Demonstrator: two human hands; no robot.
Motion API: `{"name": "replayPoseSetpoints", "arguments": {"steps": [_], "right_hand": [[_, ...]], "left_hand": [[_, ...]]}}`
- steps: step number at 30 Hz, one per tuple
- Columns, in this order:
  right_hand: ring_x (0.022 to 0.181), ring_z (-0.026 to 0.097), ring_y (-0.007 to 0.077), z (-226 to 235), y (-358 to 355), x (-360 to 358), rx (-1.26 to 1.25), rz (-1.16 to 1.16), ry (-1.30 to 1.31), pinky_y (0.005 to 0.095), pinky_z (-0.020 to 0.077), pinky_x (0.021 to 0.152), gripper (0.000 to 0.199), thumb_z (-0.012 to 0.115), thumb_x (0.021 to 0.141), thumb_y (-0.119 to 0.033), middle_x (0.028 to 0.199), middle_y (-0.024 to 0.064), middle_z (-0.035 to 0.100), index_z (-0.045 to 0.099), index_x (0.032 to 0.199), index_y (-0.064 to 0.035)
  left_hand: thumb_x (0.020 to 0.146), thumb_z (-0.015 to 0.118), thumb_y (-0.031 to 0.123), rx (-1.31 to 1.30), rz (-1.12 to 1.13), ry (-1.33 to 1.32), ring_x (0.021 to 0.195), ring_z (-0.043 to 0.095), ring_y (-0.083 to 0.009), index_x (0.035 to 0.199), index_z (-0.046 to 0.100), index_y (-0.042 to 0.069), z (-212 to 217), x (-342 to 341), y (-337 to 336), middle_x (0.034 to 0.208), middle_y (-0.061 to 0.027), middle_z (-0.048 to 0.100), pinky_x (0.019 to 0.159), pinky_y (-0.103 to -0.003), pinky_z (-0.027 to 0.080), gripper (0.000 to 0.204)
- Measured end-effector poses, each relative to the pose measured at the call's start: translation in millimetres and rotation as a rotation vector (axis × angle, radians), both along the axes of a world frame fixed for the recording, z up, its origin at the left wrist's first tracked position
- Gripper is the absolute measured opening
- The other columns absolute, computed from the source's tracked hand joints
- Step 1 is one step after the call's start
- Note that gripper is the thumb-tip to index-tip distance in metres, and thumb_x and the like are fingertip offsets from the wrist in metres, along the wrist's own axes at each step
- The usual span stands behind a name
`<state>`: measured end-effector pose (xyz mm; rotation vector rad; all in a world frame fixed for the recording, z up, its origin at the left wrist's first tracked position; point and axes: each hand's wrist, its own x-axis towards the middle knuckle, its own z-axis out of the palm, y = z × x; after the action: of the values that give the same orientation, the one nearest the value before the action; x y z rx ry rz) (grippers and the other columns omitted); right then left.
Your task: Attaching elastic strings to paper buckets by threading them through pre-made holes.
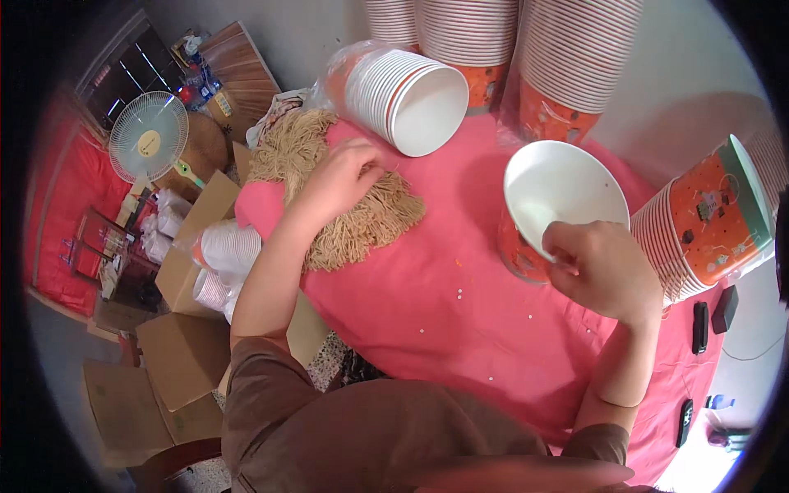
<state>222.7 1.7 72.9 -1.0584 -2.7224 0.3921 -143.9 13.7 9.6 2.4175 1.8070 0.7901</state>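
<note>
A white-lined paper bucket point(567, 185) with an orange printed outside stands on the pink cloth, right of centre. My right hand point(604, 267) is closed at its near rim, fingertips against the wall; whether a cord is also pinched there is hidden. To the left lies a thick bundle of tan cords point(370, 226), spread in loose strands. Over that bundle my left hand point(349, 174) is held with fingers curled together. What they pinch, if anything, is too small to make out.
Nested paper buckets point(411, 99) lie on their side at the back. Tall bucket stacks point(567, 82) stand behind, and another stack point(699, 222) with corded buckets leans at right. Small white dots speckle the pink cloth point(460, 345). Cardboard boxes point(181, 353) and a fan point(149, 135) are at left.
</note>
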Motion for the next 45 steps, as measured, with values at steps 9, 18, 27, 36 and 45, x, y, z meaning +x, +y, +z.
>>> {"name": "replayPoseSetpoints", "arguments": {"steps": [9, 18, 27, 36, 45], "right_hand": [[0.074, 0.065, 0.0390, -29, 7, -18, 0.104, 0.049, -0.081, 0.0488, 0.0513, 0.070, 0.030, 0.070, 0.083, -0.029, 0.074, 0.0196, 0.066, 0.063, 0.093, -0.0015], [0.073, 0.066, 0.0382, -31, 10, -20, 0.135, 0.063, -0.106, 0.0481, 0.0518, 0.069, 0.031, 0.069, 0.084, -0.031, 0.073, 0.0191, 0.066, 0.063, 0.095, -0.0018], [0.074, 0.066, 0.0401, -30, 9, -21, 0.109, 0.035, -0.101, 0.0500, 0.0518, 0.071, 0.031, 0.069, 0.085, -0.029, 0.074, 0.0209, 0.066, 0.064, 0.094, -0.0003], [0.074, 0.066, 0.0407, -30, 8, -21, 0.103, 0.046, -0.086, 0.0502, 0.0513, 0.070, 0.030, 0.068, 0.085, -0.029, 0.075, 0.0214, 0.066, 0.064, 0.093, -0.0003], [0.073, 0.066, 0.0400, -32, 8, -21, 0.131, 0.045, -0.098, 0.0496, 0.0516, 0.070, 0.031, 0.068, 0.085, -0.030, 0.074, 0.0210, 0.066, 0.064, 0.094, -0.0005]], "left_hand": [[0.083, 0.067, 0.007, -0.012, 0.079, 0.106, 0.099, 0.060, -0.0325, 0.089, 0.067, 0.002, -13, -9, -20, 0.094, -0.0131, 0.063, 0.088, -0.043, 0.048, 0.008], [0.085, 0.065, 0.004, 0.061, 0.105, 0.083, 0.098, 0.059, -0.0336, 0.091, 0.063, 0.001, -20, -17, -22, 0.096, -0.0132, 0.060, 0.086, -0.041, 0.048, 0.007], [0.082, 0.069, 0.005, 0.046, -0.034, 0.138, 0.103, 0.058, -0.0315, 0.089, 0.065, 0.001, -20, -5, -22, 0.096, -0.0110, 0.060, 0.087, -0.041, 0.048, 0.009], [0.076, 0.071, 0.008, 0.070, -0.066, 0.283, 0.103, 0.056, -0.0302, 0.084, 0.068, 0.005, -31, -4, -17, 0.094, -0.0080, 0.060, 0.089, -0.042, 0.048, 0.008], [0.076, 0.069, 0.008, 0.015, -0.096, 0.153, 0.094, 0.059, -0.0316, 0.082, 0.060, 0.004, -24, -3, -21, 0.087, -0.0098, 0.060, 0.082, -0.043, 0.048, 0.012]]}}
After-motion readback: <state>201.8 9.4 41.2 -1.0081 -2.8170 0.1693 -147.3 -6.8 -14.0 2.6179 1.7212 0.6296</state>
